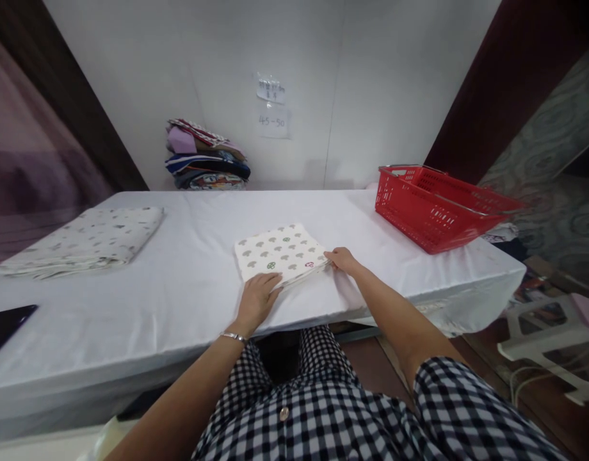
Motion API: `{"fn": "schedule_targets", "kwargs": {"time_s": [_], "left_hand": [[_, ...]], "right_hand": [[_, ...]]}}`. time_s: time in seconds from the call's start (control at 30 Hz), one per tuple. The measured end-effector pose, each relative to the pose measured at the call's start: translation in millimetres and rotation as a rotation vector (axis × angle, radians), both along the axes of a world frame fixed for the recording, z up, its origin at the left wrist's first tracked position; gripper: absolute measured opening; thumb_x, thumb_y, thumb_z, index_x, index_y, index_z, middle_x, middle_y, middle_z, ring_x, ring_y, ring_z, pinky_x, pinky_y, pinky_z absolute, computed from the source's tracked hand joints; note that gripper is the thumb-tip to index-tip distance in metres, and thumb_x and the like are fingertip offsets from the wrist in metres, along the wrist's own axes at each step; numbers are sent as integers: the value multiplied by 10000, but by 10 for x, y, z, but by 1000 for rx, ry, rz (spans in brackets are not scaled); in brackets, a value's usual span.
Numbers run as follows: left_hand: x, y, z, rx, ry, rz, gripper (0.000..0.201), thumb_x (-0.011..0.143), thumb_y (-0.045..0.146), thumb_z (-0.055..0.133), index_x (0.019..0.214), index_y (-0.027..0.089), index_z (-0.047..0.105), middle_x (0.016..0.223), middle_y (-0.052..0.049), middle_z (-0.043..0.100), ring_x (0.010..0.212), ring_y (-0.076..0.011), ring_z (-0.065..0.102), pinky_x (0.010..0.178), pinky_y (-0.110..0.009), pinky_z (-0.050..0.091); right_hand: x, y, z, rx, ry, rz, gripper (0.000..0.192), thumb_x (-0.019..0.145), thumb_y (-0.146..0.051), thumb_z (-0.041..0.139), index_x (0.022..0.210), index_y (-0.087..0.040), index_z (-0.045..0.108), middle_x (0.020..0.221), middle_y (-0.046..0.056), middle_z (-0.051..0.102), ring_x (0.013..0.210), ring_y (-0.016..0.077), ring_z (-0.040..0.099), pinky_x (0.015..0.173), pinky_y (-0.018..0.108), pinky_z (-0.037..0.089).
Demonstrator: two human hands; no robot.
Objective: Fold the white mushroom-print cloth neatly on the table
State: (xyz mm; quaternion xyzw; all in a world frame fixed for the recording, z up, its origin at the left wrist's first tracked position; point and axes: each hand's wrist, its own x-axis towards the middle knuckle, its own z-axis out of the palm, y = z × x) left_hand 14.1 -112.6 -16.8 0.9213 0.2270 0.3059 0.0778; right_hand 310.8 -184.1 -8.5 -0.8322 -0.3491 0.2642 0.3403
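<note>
A folded white cloth (280, 248) with grey cap-shaped prints and a few green and red motifs lies on the white-covered table in front of me. My left hand (258, 298), with a bracelet at the wrist, rests on its near left corner, fingers stretched out on top and thumb apart along the edge. At the cloth's right corner, my right hand (343, 259) is closed in a pinch on the layered fabric. The undersides of the layers are hidden.
A larger folded printed cloth (93, 237) lies to the left, near a dark flat object (9, 325). Stacked folded fabrics (208, 160) stand against the back wall. A red plastic basket (424, 208) sits on the right. White stools (554, 336) are beyond the table's right end.
</note>
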Motion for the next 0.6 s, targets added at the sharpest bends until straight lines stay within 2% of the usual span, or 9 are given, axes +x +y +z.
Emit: {"fn": "schedule_targets", "kwargs": {"time_s": [0.2, 0.33, 0.6], "left_hand": [[-12, 13, -36, 1, -6, -9, 286, 885, 318, 486, 1126, 241, 621, 1168, -49, 632, 1063, -238, 545, 917, -428, 410], [-13, 14, -51, 10, -8, -3, 286, 880, 311, 498, 1126, 231, 620, 1169, -53, 630, 1067, -239, 540, 917, -425, 406], [-5, 18, -80, 26, -18, 4, 289, 880, 304, 497, 1132, 227, 617, 1170, -57, 631, 1065, -241, 539, 916, -426, 405]], "right_hand": [[-29, 31, 98, -136, 86, 13, 313, 799, -432, 615, 700, -140, 564, 462, 15, 573, 370, 125, 534, 406, 213, 396], [-30, 115, 137, -201, 115, -3, 335, 775, -441, 646, 684, -127, 572, 405, 10, 522, 336, 139, 505, 384, 240, 411], [-79, 136, 167, -135, 144, -25, 269, 796, -395, 639, 769, -138, 562, 452, -22, 528, 382, 98, 502, 409, 204, 447]]}}
